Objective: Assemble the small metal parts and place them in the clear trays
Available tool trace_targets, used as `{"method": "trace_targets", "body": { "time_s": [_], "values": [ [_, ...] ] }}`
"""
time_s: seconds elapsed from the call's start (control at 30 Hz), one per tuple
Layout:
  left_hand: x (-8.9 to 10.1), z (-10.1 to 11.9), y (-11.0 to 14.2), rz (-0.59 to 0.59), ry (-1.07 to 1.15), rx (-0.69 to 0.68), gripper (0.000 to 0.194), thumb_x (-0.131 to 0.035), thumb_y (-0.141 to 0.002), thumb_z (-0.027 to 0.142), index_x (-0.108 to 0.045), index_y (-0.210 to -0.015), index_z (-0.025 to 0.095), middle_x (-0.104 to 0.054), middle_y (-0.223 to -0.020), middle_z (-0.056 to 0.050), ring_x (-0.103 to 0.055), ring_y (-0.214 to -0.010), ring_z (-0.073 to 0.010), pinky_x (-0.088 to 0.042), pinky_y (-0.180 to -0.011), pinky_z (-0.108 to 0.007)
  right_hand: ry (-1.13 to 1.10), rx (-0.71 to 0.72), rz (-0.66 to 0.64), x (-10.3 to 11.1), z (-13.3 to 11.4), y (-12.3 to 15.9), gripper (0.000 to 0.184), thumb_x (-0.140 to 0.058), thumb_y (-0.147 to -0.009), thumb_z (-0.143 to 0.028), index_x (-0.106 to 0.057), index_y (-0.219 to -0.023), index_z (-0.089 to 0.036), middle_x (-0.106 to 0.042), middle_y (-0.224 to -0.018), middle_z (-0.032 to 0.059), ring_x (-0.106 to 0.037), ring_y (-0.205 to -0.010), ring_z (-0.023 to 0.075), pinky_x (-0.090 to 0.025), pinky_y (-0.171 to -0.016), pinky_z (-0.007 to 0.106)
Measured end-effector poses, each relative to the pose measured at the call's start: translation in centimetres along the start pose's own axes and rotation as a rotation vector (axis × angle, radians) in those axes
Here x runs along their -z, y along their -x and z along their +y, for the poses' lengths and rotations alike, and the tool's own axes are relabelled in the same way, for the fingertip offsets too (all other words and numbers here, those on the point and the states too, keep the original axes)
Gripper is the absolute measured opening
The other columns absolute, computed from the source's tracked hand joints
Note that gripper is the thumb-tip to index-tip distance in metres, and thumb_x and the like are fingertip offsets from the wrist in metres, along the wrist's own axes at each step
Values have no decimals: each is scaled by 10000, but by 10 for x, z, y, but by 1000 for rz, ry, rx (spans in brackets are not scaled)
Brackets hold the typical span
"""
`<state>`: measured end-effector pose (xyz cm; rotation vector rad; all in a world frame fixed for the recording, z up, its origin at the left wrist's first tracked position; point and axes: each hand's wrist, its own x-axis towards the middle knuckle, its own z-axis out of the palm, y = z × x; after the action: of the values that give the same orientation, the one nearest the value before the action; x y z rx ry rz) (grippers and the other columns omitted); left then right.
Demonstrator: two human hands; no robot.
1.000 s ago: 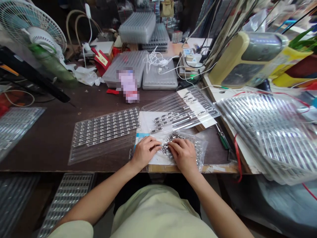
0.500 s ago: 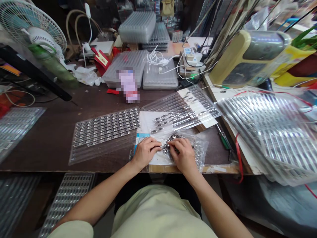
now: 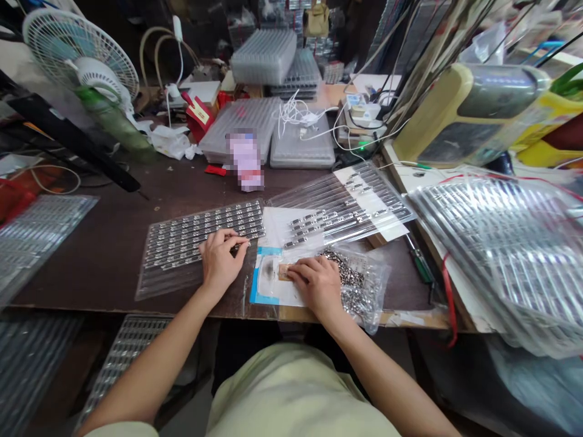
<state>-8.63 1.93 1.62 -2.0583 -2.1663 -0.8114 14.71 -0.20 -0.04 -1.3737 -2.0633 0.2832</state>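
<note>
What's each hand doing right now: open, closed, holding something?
Left hand: fingers curled over the clear tray; whether it holds anything can't be told.
Right hand: fingers curled at a small brown piece; whether it's gripped can't be told.

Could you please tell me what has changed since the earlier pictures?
The left hand has moved left, from beside the metal parts to over the fuller tray; whether it grips anything is unclear. The right hand has shifted left from the parts to the tan patch. The sparser tray and fan stayed put.
</note>
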Motion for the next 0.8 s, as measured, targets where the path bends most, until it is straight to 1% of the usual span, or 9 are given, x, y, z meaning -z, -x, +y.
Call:
{"method": "trace_targets", "body": {
  "time_s": [0.1, 0.23, 0.3, 0.37, 0.47, 0.53, 0.63, 0.7, 0.8],
  "values": [
    [1, 13, -1, -14, 33, -58, 136, -595, -843, 305, -719, -861, 254, -648, -991, -39, -552, -953, -237, -335, -875, -402, 16, 14, -7, 0, 0, 1, 123, -620, -868, -358, -729, -853, -303, -683, -857, -10, -493, -812, 145, -290, -761, 318],
    [-11, 54, -13, -169, 143, -220, 128, -600, -851, 326, -704, -846, 253, -689, -918, -16, -583, -898, -209, -326, -893, -404, 63, 37, -36, -1, -1, 2, 119, -613, -873, -341, -727, -891, -309, -670, -881, 2, -485, -827, 152, -289, -752, 321],
    [-18, 71, -19, -226, 155, -250, 113, -633, -827, 329, -689, -808, 233, -701, -887, -21, -591, -887, -217, -330, -890, -413, 86, 49, -55, -1, -1, 2, 112, -617, -870, -339, -723, -905, -326, -669, -893, -3, -480, -828, 155, -289, -749, 321],
    [-22, 79, -23, -258, 162, -236, 108, -645, -817, 306, -668, -768, 213, -706, -851, -28, -602, -873, -223, -345, -890, -419, 115, 57, -66, 3, 0, 2, 128, -619, -867, -351, -711, -955, -338, -672, -929, -7, -483, -842, 162, -296, -755, 322],
    [-18, 72, -22, -277, 257, -145, 111, -604, -839, 287, -659, -792, 203, -708, -837, -30, -625, -841, -212, -397, -877, -404, 214, 47, -59, 17, 8, 5, 251, -610, -872, -345, -657, -1114, -294, -666, -1066, 15, -493, -939, 194, -309, -806, 339],
    [-11, 60, -17, -306, 425, -43, 143, -570, -855, 301, -658, -910, 203, -701, -876, -32, -644, -802, -190, -459, -802, -354, 299, 61, -72, 28, 18, 9, 311, -625, -861, -335, -631, -1158, -244, -647, -1144, 37, -477, -1025, 228, -306, -848, 360],
    [-3, 45, -6, -411, 718, 87, 275, -495, -889, 332, -616, -1093, 194, -677, -894, -38, -648, -704, -142, -500, -649, -266, 366, 106, -102, 37, 31, 16, 274, -646, -843, -335, -654, -1096, -230, -656, -1113, 42, -481, -1008, 238, -314, -825, 362],
    [-2, 40, 3, -461, 824, 131, 292, -484, -892, 347, -624, -1081, 175, -666, -848, -39, -634, -659, -126, -502, -605, -239, 372, 112, -86, 36, 37, 19, 184, -618, -865, -312, -676, -1020, -231, -674, -1026, 37, -497, -922, 215, -324, -767, 341],
    [-5, 40, 15, -456, 844, 159, 259, -563, -847, 334, -644, -1026, 164, -671, -874, -47, -623, -649, -119, -505, -591, -227, 340, 104, -26, 31, 39, 20, 133, -577, -893, -292, -693, -903, -228, -681, -923, 25, -501, -842, 190, -329, -712, 317]
  ]
}}
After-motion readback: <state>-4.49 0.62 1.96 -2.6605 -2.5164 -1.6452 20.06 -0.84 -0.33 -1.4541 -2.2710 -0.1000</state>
